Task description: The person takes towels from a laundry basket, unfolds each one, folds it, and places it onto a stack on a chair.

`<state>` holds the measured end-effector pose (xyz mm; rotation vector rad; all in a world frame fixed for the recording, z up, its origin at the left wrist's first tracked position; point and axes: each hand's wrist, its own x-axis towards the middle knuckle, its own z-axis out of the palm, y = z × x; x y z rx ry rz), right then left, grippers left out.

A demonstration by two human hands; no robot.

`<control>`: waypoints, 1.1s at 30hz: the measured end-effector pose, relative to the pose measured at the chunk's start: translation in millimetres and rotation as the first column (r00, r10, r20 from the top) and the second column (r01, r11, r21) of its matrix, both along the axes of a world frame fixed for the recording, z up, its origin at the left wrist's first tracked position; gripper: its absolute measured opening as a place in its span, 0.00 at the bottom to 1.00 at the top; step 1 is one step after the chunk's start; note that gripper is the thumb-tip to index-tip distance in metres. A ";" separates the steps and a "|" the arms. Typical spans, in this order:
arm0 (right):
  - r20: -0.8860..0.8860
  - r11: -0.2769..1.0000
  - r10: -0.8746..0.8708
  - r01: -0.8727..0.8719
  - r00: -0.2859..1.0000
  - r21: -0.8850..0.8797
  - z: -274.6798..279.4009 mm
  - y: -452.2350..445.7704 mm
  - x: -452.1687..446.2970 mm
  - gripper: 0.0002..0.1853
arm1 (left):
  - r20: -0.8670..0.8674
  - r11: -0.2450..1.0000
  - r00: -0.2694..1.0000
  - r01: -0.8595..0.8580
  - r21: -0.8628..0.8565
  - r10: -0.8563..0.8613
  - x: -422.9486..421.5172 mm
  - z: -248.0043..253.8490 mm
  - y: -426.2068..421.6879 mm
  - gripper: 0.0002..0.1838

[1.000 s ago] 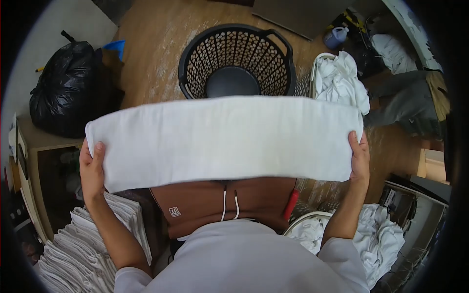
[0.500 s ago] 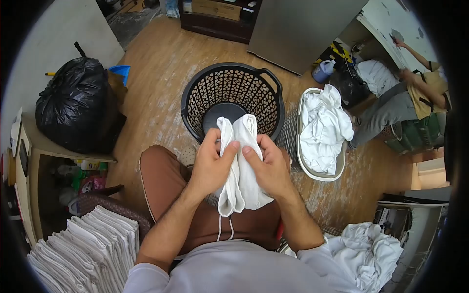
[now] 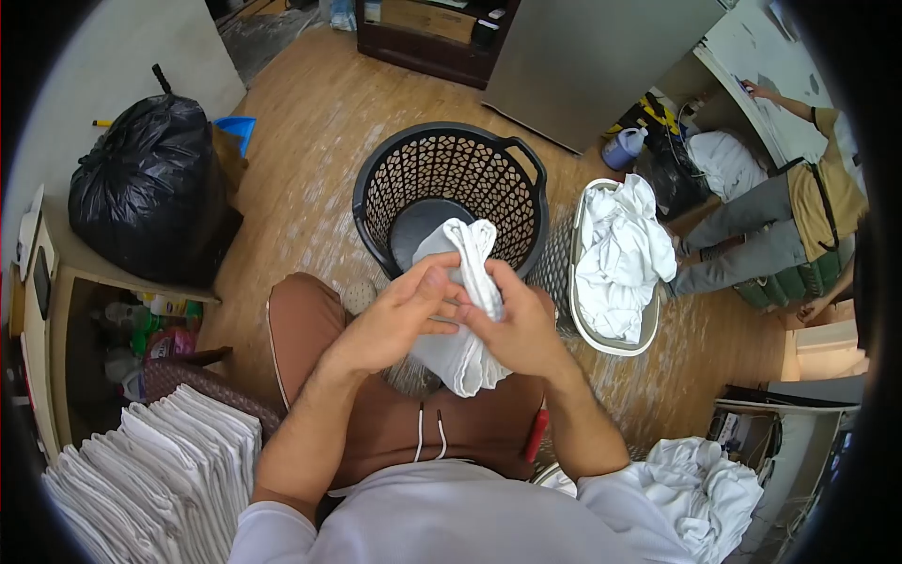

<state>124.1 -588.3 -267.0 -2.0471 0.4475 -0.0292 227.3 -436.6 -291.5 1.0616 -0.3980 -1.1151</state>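
A folded white cloth is held above my lap, its layers standing on edge. My right hand grips it from the right, thumb on the near face and fingers behind. On the other side, my left hand has its fingers apart and lies against the cloth's left face without closing on it. Just beyond the cloth stands a black plastic laundry basket, with nothing visible on its bottom. Many folded white cloths stand in a row at my lower left.
A light basket of crumpled white cloths is to the right. More crumpled cloth lies at lower right. A black garbage bag stands left, above an open shelf. Another person stands at far right.
My left hand has let go of the cloth's left edge and its fingers have spread. The cloth has turned in my right hand, its layers now together. The other person has shifted position.
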 end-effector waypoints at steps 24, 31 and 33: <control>0.269 0.641 0.010 -0.213 0.963 0.737 81.2 -57.8 53.8 0.28 | 0.317 0.645 0.599 -0.762 -0.059 0.736 -13.4 99.6 160.5 0.22; 0.584 0.232 0.445 -0.718 0.678 0.656 218.9 138.6 117.1 0.20 | 0.816 0.192 -0.322 -0.869 -0.456 0.481 -197.8 321.2 290.6 0.23; 0.666 0.186 0.542 -0.846 0.513 0.500 267.2 203.3 97.6 0.19 | 0.795 -0.013 -0.433 -0.881 -0.473 0.424 -241.5 362.7 340.9 0.25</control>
